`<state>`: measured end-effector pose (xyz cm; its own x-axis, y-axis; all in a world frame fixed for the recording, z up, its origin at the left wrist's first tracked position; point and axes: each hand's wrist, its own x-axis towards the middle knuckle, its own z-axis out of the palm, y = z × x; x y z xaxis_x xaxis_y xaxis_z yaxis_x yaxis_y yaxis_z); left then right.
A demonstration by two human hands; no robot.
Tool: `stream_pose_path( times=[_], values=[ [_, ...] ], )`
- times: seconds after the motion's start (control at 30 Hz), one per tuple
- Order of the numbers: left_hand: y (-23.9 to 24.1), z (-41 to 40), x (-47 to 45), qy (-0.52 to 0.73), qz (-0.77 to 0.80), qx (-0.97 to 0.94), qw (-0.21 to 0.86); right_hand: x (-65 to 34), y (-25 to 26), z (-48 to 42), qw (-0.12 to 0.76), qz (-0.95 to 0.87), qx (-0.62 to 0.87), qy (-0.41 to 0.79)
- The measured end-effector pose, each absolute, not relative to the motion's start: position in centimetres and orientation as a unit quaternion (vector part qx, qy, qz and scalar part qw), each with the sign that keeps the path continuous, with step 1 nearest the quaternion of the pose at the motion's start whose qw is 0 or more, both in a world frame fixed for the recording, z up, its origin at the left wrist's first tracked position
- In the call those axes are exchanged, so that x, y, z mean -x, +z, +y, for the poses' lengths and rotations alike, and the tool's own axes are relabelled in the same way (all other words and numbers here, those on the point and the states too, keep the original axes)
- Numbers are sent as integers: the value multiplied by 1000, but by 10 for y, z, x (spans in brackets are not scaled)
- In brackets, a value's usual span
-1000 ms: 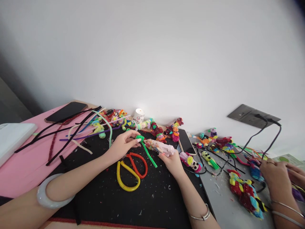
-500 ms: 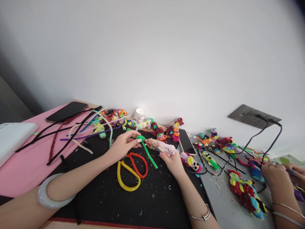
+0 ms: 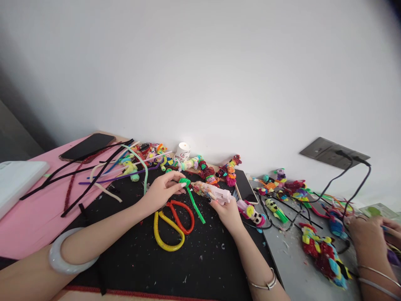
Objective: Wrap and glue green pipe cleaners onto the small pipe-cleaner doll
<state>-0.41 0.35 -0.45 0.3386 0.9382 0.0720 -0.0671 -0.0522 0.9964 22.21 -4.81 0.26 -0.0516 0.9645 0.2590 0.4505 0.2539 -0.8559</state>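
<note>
Between the fingertips of my left hand [image 3: 163, 189] is a green pipe cleaner [image 3: 195, 205], coiled at the top with a straight tail hanging down to the right. My right hand [image 3: 228, 211] is wrapped round a pale pink glue gun [image 3: 216, 192]. Its crusted, multicoloured nozzle points left and sits close to the green coil; whether they touch I cannot tell. Just below both hands lie scissors with one yellow and one red handle [image 3: 169, 228] on the black mat [image 3: 150, 271]; their blades are hidden under my left hand.
Loose pipe cleaners [image 3: 94, 175] and a phone [image 3: 87, 146] lie left on pink sheets. Pipe-cleaner figures [image 3: 219, 173] and a paper cup [image 3: 183, 151] line the wall. Another phone [image 3: 246, 188] lies behind my right hand. Cables run from a socket [image 3: 333, 153]. Another person's hand [image 3: 366, 232] works at right.
The tail of the green pipe cleaner has swung slightly left and down. Both my hands stay almost in place. The other person's hand at right has shifted a little.
</note>
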Motion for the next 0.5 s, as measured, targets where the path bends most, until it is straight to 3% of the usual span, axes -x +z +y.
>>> stream_pose_path(
  times=[0.5],
  values=[
    [-3,2,4,433,374,-580,580,-226,-1,-47,437,-660,538,290]
  ],
)
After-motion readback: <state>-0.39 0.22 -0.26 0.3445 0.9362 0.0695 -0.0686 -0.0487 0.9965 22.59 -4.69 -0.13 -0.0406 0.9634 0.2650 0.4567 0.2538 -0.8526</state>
